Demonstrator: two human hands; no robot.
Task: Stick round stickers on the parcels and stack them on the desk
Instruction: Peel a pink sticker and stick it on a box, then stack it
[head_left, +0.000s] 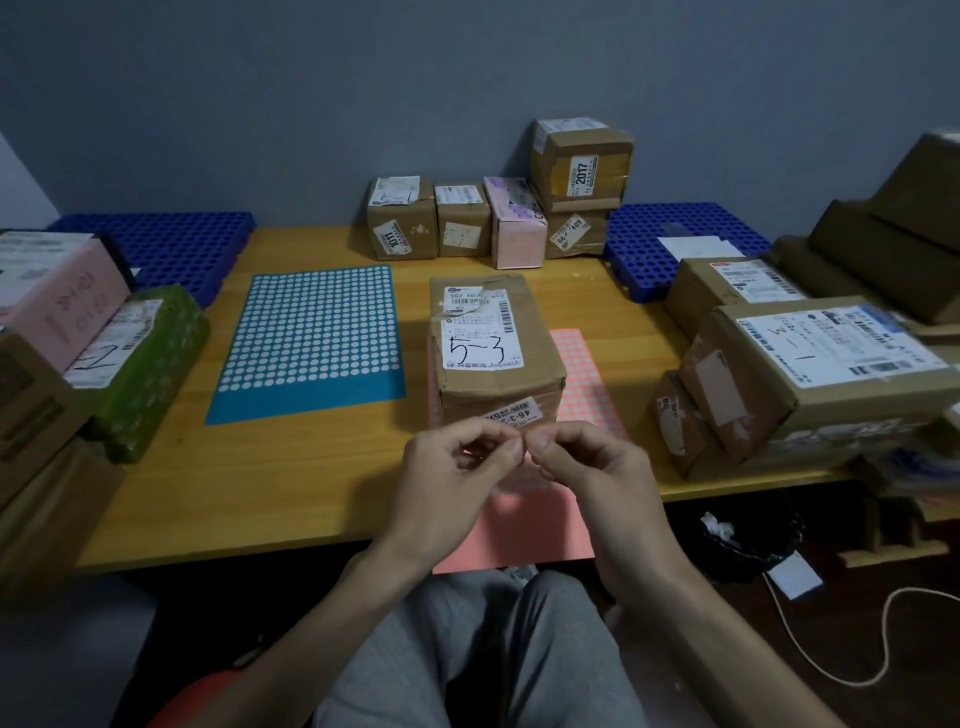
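1. Desk (322, 483): wooden top, spanning the view from 9 to 3 o'clock.
2. Right heap of parcels (831, 364): brown cartons, piling up at 3 o'clock, one marked "3-1".
3. Left heap of parcels (67, 312): pink, green and brown packets, crowding the 9 o'clock edge.
4. Back row of parcels (467, 223): standing against the wall at 12 o'clock, two of them stacked at its right end.
5. Blue sticker sheet (311, 338): lying flat at 10 o'clock from the hands, white dots showing in rows.
6. Parcel (493, 312): brown carton marked "5-3", sitting mid-desk on the pink sheet, its long axis running 6 to 12 o'clock, its labelled short face turning toward the person.
7. Pink sticker sheet (519, 530): lying under that parcel and reaching past the desk's 6 o'clock edge.
8. Left hand (447, 483) and right hand (592, 473): both are hovering at 6 o'clock of the parcel, fingers curling, thumb and forefinger tips meeting each other. Whether a sticker is lying between them cannot be told; it would be too small to show.

Bearing for the coming move, as judged: the parcel is lying straight ahead at 12 o'clock, just beyond the fingertips, with both hands about equally near.
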